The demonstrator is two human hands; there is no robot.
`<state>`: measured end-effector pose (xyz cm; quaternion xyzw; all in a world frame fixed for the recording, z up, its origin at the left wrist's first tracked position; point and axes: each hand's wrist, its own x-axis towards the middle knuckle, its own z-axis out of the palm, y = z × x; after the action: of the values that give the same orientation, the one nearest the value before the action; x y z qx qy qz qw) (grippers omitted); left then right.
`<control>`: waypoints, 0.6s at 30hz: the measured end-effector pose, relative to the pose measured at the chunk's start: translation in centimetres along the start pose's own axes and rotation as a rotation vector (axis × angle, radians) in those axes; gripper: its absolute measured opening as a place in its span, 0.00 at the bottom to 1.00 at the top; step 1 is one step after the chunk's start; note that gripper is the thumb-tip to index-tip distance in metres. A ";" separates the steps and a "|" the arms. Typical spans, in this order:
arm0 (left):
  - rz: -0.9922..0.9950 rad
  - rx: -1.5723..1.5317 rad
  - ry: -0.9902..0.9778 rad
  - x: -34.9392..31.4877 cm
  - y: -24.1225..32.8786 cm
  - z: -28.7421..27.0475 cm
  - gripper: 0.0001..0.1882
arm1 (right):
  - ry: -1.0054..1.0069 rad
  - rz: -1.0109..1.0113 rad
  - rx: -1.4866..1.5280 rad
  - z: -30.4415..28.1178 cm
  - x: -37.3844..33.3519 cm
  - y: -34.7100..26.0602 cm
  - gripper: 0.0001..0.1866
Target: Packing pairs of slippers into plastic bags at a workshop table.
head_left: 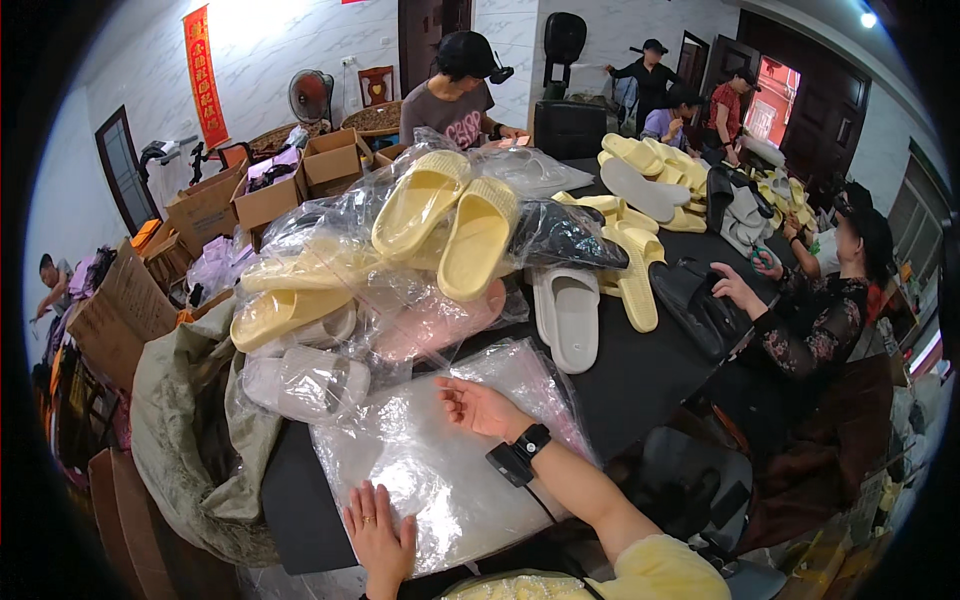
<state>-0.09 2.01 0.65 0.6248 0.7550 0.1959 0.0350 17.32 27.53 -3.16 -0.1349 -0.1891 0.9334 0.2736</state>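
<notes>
Prob. bag-handling step: clear plastic bags [430, 480] lie stacked on the table's [635, 385] near side, L hand [384, 538] spread flat at near-left corner, R hand [480, 408] loosely curled over far half, contact unclear; grip released, both empty. Peeling one off'd need a fingertip pinch. Wrapped yellow slides [480, 245] & pink slide [440, 325] crowd far edge; grey slides [570, 325] far R.

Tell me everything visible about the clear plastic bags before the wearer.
The clear plastic bags look like a flat, glossy stack with a pinkish strip along the right edge. They lie on the black table. The left hand seemingly rests on their near-left edge; whether the right hand touches is unclear.
</notes>
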 end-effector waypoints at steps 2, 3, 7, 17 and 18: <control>0.003 0.017 0.009 -0.1 -0.4 0.5 0.32 | -0.008 -0.003 -0.011 0.1 0.2 0.0 0.16; 0.009 0.032 0.018 -0.2 -0.5 0.6 0.32 | -0.015 -0.009 -0.022 0.2 0.2 0.0 0.16; 0.028 0.004 -0.011 0.1 -0.6 0.3 0.33 | 0.023 -0.018 -0.039 0.3 0.0 -0.2 0.16; -0.009 -0.007 -0.061 0.1 0.3 -0.3 0.33 | -0.022 -0.042 -0.026 0.6 -0.1 0.1 0.16; -0.008 -0.005 -0.065 0.1 0.2 -0.3 0.33 | -0.010 -0.039 -0.020 0.6 -0.1 0.3 0.16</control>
<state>-0.04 2.02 0.98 0.6278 0.7553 0.1774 0.0617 17.02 27.11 -2.68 -0.1295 -0.2025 0.9266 0.2893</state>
